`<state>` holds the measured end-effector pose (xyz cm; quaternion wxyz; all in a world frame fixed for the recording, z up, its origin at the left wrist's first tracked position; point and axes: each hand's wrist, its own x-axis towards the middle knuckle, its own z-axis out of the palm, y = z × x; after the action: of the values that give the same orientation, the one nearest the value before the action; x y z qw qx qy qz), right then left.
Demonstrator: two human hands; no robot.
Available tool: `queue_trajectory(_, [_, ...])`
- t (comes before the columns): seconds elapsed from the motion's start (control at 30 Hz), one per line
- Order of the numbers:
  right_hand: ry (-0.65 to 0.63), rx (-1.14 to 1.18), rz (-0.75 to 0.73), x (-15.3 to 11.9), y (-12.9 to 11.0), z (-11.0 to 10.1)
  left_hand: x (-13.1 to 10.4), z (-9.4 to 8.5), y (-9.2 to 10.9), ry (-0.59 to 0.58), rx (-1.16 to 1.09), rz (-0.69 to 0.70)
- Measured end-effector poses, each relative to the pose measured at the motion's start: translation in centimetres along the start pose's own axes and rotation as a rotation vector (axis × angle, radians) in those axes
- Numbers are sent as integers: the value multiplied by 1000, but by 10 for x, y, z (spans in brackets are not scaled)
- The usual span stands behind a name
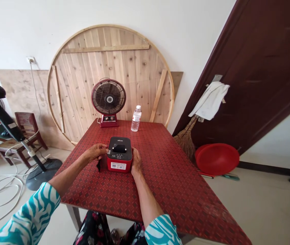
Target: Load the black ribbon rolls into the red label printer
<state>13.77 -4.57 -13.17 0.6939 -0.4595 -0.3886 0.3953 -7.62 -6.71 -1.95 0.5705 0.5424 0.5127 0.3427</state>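
A red box-shaped device point(119, 156) with a black top stands on the patterned table point(175, 183). White labels show on its near side, and a dark raised piece is in the middle of its top. My right hand point(136, 162) is closed against the device's right side, fingers partly hidden behind it. At the left edge, my left hand point(97, 152) has its fingers bent in a pinch by a small grey tab point(108, 152); what they hold is unclear. A dark strip point(98, 165) hangs just below that hand.
A red fan point(108, 98) and a water bottle point(136, 119) stand toward the table's far edge. Behind leans a round wooden board point(129, 68). On the right are a broom point(187, 137) and red basin point(218, 159); a pedestal base point(44, 173) and loose cable lie left.
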Motion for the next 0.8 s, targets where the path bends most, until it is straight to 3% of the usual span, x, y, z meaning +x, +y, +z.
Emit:
queue_trajectory(0.3, [11, -9, 56, 1, 2, -1, 5, -2, 0, -59, -7, -84])
queue_trajectory(0.8, [33, -24, 35, 5, 12, -2, 8, 2, -3, -94, -23, -77])
